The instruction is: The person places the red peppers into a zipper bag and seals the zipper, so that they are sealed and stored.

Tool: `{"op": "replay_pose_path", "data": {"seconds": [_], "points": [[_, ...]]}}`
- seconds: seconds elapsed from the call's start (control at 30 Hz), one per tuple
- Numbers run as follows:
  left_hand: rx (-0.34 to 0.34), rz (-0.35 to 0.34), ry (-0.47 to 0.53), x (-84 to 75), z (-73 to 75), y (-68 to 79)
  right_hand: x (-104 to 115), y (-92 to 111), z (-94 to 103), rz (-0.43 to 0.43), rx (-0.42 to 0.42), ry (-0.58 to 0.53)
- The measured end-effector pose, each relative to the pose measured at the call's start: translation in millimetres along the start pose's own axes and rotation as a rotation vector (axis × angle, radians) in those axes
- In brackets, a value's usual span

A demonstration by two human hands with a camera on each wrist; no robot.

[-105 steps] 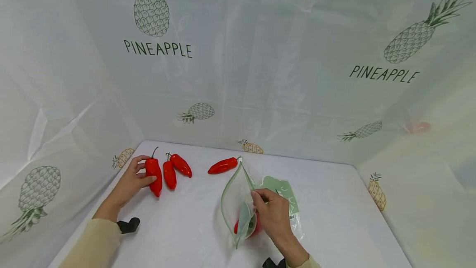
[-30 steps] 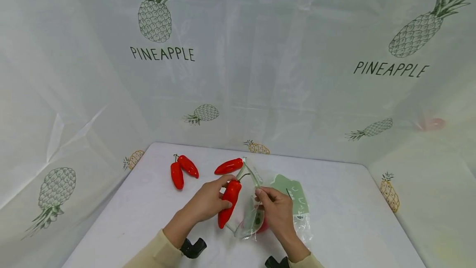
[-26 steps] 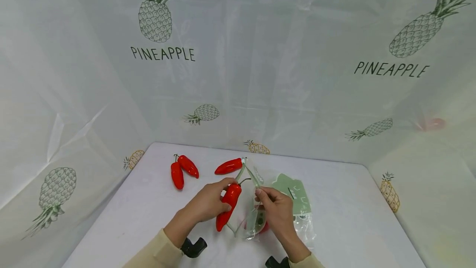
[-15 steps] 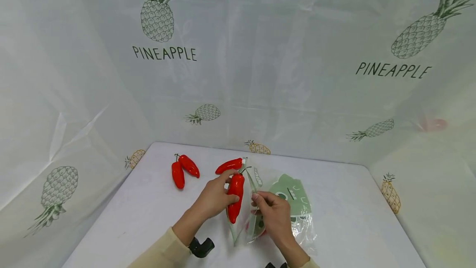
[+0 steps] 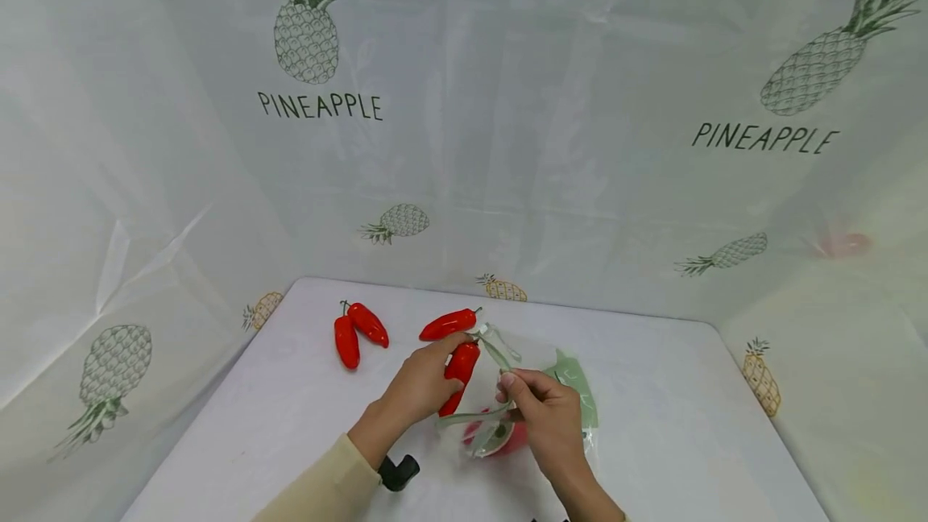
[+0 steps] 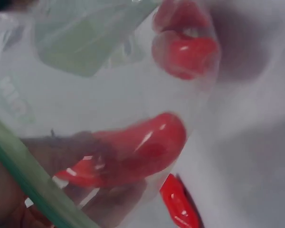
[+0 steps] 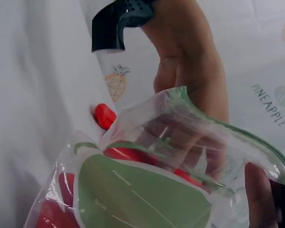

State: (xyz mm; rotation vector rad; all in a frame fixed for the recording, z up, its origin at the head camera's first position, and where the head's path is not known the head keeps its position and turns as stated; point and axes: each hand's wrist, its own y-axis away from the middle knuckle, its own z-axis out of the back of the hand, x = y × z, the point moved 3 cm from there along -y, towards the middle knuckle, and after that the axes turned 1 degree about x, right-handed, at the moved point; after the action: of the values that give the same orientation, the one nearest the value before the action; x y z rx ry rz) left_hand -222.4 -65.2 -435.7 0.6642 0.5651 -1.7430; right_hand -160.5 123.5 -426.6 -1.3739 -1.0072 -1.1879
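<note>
My left hand [image 5: 415, 383] grips a red chili pepper [image 5: 461, 367] inside the mouth of a clear zip bag [image 5: 474, 417] with a green seal. Through the bag's film, the left wrist view shows this held pepper [image 6: 142, 147] and the fingers around it. Lower in the bag lie other red peppers [image 6: 187, 52]. My right hand [image 5: 554, 417] pinches the bag's rim on the right, and the mouth gapes between the two hands. A green label [image 7: 133, 190] with printed writing covers part of the bag in the right wrist view.
Two red peppers [image 5: 347, 342] lie together at the back left of the white table [image 5: 268, 425]. Another pepper [image 5: 448, 325] lies just behind the bag. A pineapple-printed sheet [image 5: 507, 143] hangs along the back and sides.
The left hand has picked up the pepper at the far left, carried it right to the bag and put it inside the mouth. The right hand has kept its pinch on the rim.
</note>
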Motion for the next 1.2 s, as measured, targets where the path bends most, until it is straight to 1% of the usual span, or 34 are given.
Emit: {"op": "replay_pose_path", "data": {"seconds": [0.1,0.23,0.33,0.47,0.6,0.77,0.9,1.07,1.2], "points": [[0.051,0.002,0.03,3.3,0.3,-3.5,2,0,-0.5,-0.004,0.01,0.01],[0.104,0.021,0.147,3.5,-4.5,-6.6,-2,-3,-1.2,0.002,0.004,0.071],[0.127,0.033,0.223,1.0,-10.5,-7.2,-5,-7,-0.1,-0.004,-0.008,0.107],[0.142,0.025,0.263,-2.4,-18.5,-7.5,-9,-10,2.2,-0.014,-0.015,0.119],[0.13,0.023,0.269,-2.8,-21.9,-8.9,-12,-12,3.3,-0.02,-0.023,0.113],[0.109,0.035,0.248,-1.6,-20.7,-9.6,-15,-17,5.5,-0.025,-0.047,0.095],[0.098,0.015,0.23,-0.9,-18.6,-9.4,-17,-19,7.2,-0.033,-0.064,0.08],[0.075,-0.012,0.219,1.9,-13.8,-5.8,-20,-20,8.2,-0.026,-0.076,0.077],[0.036,-0.022,0.213,7.1,-5.6,-2.3,-22,-20,8.5,-0.022,-0.08,0.064]]}}
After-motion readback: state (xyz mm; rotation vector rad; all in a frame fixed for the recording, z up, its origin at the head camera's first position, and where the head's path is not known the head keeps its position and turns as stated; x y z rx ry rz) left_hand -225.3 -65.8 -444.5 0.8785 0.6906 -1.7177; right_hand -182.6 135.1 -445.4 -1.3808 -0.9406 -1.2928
